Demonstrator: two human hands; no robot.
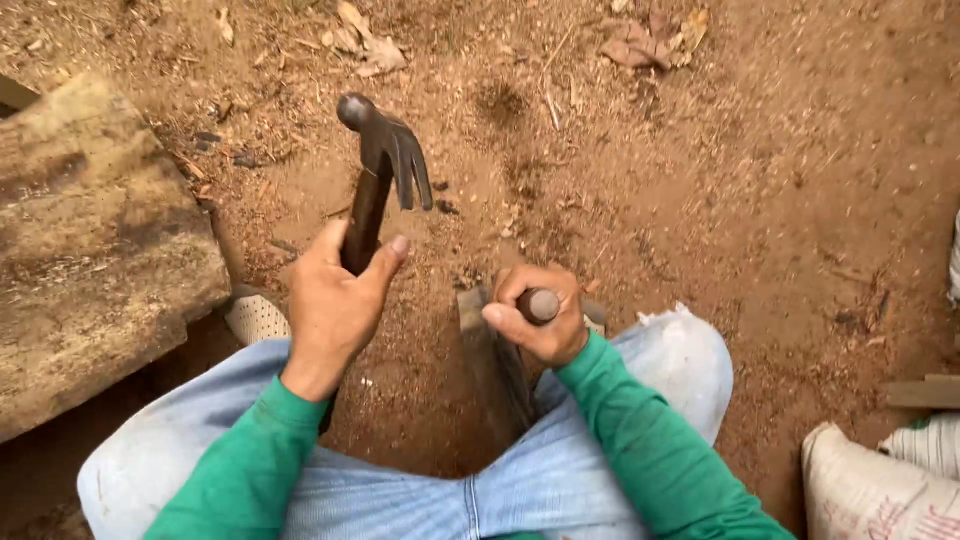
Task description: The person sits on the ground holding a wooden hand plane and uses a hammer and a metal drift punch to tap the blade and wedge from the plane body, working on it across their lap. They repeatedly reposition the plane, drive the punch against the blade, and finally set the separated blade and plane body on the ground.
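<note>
My left hand (pixel 335 300) grips the dark wooden handle of a claw hammer (pixel 385 150), raised with its steel head up and claws pointing right. My right hand (pixel 540 315) is closed around an upright chisel (pixel 540 305) whose rounded brown butt end shows above my fist. Under that fist a dark wooden piece (pixel 495 365) runs back between my knees. I sit with legs apart, in light blue jeans and green sleeves.
A large weathered stone slab (pixel 90 250) lies at the left. Reddish dirt with sawdust and dry leaves (pixel 365 45) covers the ground. White woven sacks (pixel 870 490) sit at the lower right, beside a small wooden block (pixel 925 392).
</note>
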